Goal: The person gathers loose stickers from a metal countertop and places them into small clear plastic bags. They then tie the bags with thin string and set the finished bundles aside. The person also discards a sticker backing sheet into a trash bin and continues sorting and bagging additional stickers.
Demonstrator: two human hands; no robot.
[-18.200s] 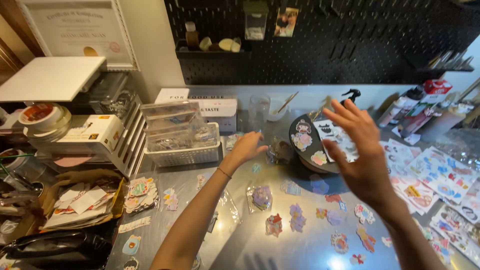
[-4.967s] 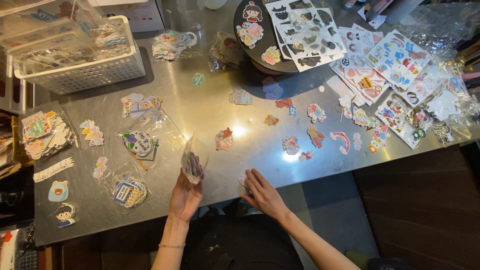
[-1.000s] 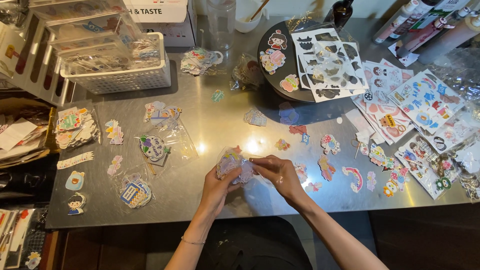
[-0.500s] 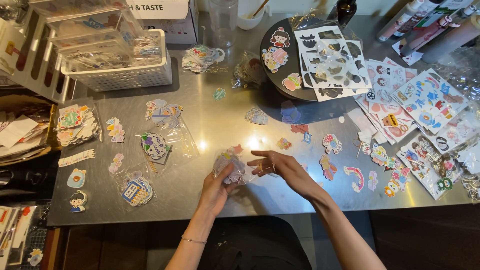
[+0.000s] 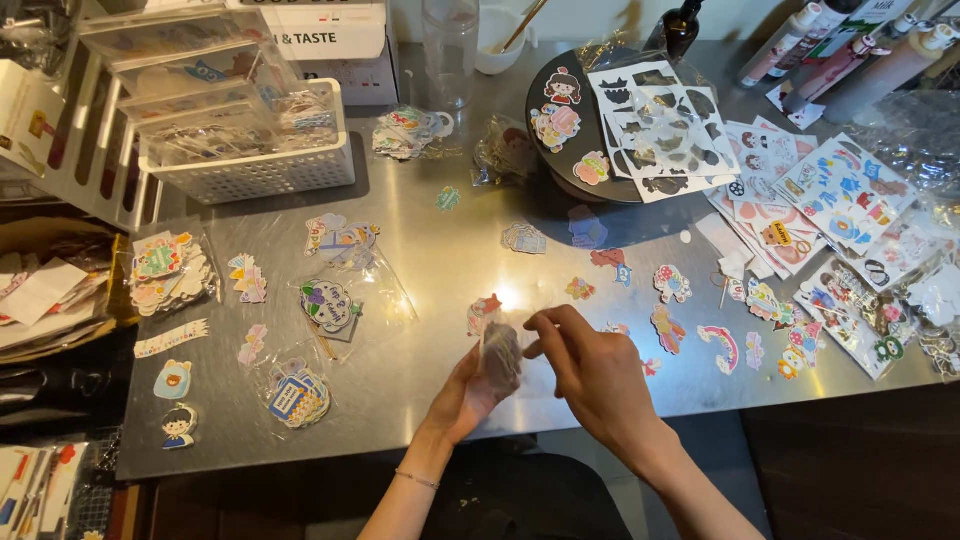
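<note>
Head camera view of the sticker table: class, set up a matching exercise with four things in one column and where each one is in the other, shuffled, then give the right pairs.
Things
1. small clear packet
2. white basket
3. round black tray
4. rainbow sticker

Places
A. far left of the metal table, holding clear boxes
B. between the left hand and the right hand
C. flat on the table, right of the hands
D. far side of the table, under cut sticker sheets

Pairs: 1-B, 2-A, 3-D, 4-C
</note>
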